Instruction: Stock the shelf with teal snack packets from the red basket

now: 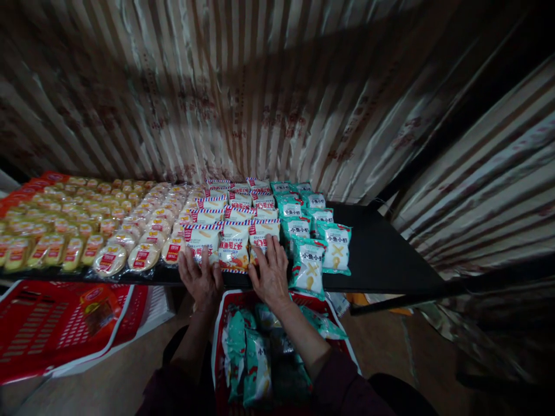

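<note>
My left hand [202, 281] rests with its fingers stretched out on the front edge of a white and red snack bag [200, 238] with a striped border. My right hand [271, 271] lies spread over the front-right bag [263, 232] of the same kind. Between the hands sits another such bag [233, 242], with more rows of them behind. Just right of my right hand, green and white snack bags [309, 266] stand in two columns, the front one hanging slightly past the shelf edge.
Round wrapped cakes [143, 257] and yellow wrapped cakes [54, 249] fill the left of the black shelf [381, 254]. Below my arms is a red basket [219, 346] holding green bags. Another red basket [39, 329] is at lower left. A striped curtain [243, 86] hangs behind.
</note>
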Demonstrator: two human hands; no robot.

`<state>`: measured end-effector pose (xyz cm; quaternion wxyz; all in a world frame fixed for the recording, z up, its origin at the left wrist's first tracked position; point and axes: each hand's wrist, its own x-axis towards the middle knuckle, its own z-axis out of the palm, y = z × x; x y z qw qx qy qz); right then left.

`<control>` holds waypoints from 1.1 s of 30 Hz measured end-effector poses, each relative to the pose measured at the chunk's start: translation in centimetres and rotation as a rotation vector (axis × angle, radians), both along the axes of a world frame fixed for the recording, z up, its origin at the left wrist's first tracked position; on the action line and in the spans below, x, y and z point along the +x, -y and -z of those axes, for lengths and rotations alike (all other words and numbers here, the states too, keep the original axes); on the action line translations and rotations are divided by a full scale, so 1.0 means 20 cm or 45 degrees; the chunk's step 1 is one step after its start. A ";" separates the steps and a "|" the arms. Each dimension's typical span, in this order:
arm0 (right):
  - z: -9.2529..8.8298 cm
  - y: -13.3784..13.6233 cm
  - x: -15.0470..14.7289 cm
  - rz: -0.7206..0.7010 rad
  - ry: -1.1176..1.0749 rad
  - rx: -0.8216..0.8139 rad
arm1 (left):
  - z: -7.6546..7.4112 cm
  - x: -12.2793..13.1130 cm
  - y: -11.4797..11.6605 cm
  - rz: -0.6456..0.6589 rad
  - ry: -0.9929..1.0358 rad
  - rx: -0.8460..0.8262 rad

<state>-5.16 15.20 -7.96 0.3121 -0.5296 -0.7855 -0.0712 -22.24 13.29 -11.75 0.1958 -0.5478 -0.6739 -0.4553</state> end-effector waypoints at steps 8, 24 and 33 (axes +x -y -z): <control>0.04 0.00 -0.03 0.051 0.030 0.009 | -0.03 0.00 -0.01 -0.022 0.003 -0.048; 0.05 0.04 -0.04 0.044 0.123 0.039 | -0.05 -0.04 0.00 0.001 -0.040 0.115; 0.02 0.11 -0.05 -0.052 0.080 0.024 | -0.05 -0.07 0.01 0.044 -0.046 0.177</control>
